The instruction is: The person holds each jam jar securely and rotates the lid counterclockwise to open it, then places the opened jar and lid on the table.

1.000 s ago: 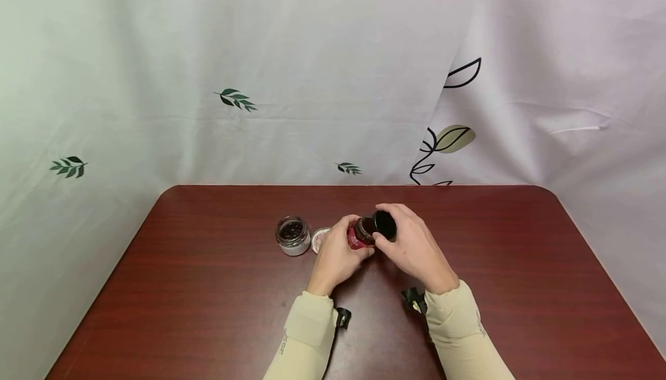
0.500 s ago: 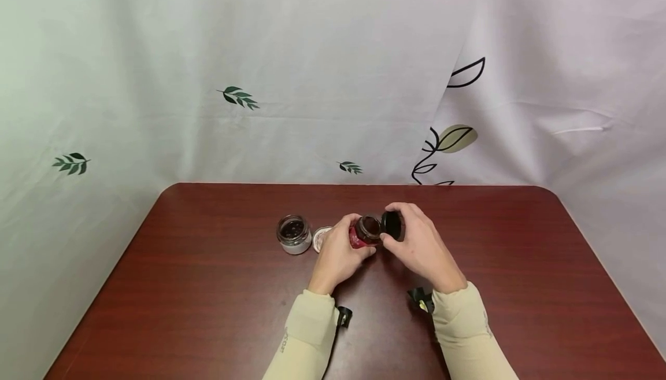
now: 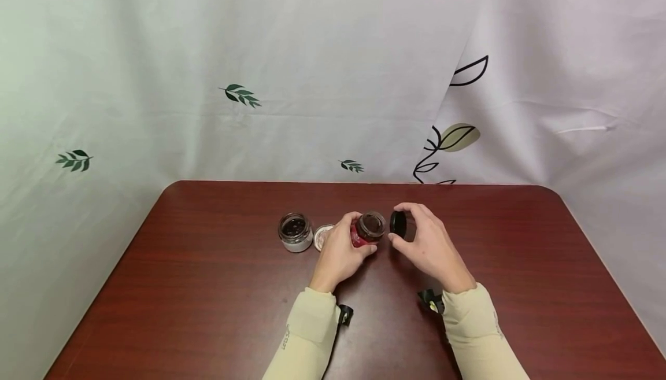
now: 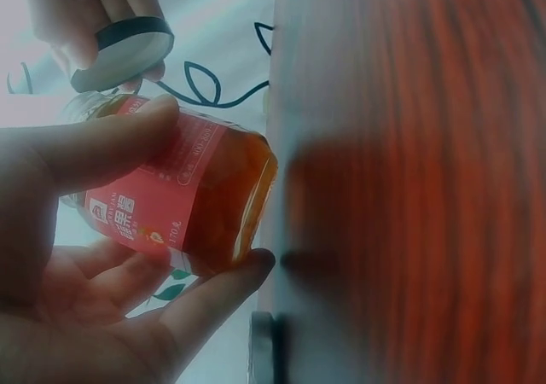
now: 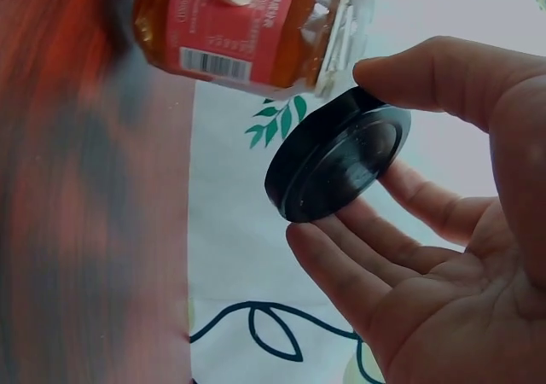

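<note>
A glass jar [image 3: 371, 225] with a red label and amber contents is gripped by my left hand [image 3: 339, 254], its uncovered mouth tilted slightly toward my right hand. In the left wrist view, my thumb lies across the red label [image 4: 145, 198] and the fingers are under the far side. My right hand [image 3: 432, 248] pinches a black screw lid [image 5: 337, 158] by its edge between thumb and fingers. The lid stands on edge, a small gap from the jar's mouth. Whether the jar's base touches the table is hard to tell.
Left of my left hand, a second uncovered glass jar [image 3: 295, 233] with dark contents and a whitish lower part stands on the reddish-brown table [image 3: 208, 310]. A pale round lid [image 3: 322, 238] lies beside it, partly behind my hand. A white leaf-patterned curtain [image 3: 312, 79] hangs behind.
My right hand has moved right with the black lid, drawing it away from the jar's mouth, which now shows fully. The left hand keeps its grip on the jar.
</note>
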Available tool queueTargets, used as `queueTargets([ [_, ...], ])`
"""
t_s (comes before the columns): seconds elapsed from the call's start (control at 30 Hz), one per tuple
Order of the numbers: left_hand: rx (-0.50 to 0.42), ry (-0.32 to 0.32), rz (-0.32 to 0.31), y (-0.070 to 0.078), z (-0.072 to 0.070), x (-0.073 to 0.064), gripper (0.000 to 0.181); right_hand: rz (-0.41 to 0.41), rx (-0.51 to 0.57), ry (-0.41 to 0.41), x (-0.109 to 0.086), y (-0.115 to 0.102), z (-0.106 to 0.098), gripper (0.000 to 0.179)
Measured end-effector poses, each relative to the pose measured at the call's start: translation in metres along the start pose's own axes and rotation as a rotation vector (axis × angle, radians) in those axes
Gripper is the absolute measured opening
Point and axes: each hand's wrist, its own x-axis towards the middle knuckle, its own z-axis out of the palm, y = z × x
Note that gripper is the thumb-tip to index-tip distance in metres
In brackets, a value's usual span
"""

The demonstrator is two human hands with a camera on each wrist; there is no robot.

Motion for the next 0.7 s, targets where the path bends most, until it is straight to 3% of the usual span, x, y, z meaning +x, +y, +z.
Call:
queueTargets([
  [0.43, 0.009, 0.005, -0.012, 0.000, 0.000, 0.001, 0.066, -0.017, -0.027, -0.010, -0.002, 0.010, 0.002, 0.052],
  [0.7, 0.008, -0.012, -0.026, 0.001, 0.000, 0.000, 0.065, 0.024, -0.006, -0.029, -0.003, 0.013, 0.003, 0.052],
])
